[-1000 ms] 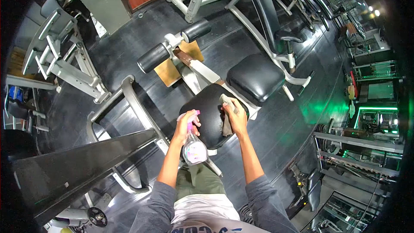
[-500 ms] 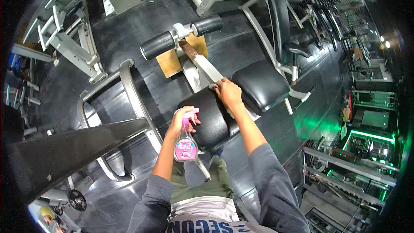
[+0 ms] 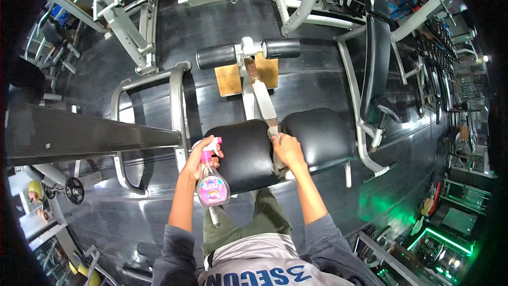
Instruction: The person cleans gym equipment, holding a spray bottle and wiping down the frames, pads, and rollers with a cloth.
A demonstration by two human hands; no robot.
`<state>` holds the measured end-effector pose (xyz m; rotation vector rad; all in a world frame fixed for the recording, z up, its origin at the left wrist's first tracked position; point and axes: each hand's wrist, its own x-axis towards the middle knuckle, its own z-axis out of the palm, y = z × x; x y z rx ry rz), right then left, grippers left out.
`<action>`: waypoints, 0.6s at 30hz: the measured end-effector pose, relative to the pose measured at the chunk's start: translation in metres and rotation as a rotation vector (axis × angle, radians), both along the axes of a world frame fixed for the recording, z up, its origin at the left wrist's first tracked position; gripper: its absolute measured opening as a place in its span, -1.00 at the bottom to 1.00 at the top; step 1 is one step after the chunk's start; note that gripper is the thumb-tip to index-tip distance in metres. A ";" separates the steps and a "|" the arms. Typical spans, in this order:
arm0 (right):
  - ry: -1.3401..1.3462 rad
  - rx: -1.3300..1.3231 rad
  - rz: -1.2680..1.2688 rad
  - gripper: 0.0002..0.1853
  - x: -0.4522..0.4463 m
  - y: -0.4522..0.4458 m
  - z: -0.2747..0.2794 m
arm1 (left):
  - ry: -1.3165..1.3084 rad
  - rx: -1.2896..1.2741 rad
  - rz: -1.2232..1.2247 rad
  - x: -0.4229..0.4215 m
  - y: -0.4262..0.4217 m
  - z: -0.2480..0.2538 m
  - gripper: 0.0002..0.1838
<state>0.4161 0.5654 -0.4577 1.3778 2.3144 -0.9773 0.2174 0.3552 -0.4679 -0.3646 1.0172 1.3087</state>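
My left hand (image 3: 200, 158) is closed around the neck of a clear spray bottle (image 3: 213, 188) with a pink-and-white trigger head and a pink label. The bottle hangs upright in front of the left black pad (image 3: 243, 153) of a padded bench. My right hand (image 3: 289, 152) is closed on a greyish-brown cloth (image 3: 279, 165), bunched in the gap between the left pad and the right black pad (image 3: 320, 137). Just beyond it, a white metal bar (image 3: 263, 100) runs from the gap to two black foam rollers (image 3: 216, 56).
A tubular metal frame (image 3: 177, 100) and a dark beam (image 3: 95, 135) stand at my left. An upright black-padded bench (image 3: 374, 63) is to the right. Wooden plates (image 3: 228, 80) lie under the rollers, on a black floor (image 3: 201, 21).
The whole view has turned, so the bench now lies straighter before me. My right hand has shifted slightly nearer me along the gap. The spray bottle remains in my left hand.
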 end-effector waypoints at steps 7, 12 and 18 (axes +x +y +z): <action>0.028 -0.064 0.003 -0.55 -0.030 0.036 -0.057 | 0.045 0.069 0.321 0.037 0.017 0.006 -0.70; 0.019 -0.073 0.146 -0.54 -0.009 0.029 -0.039 | 0.061 0.077 0.395 0.043 0.023 -0.005 -0.74; 0.129 -0.028 0.204 -0.56 0.015 0.010 -0.016 | 0.166 0.076 0.337 0.042 0.025 0.000 -0.71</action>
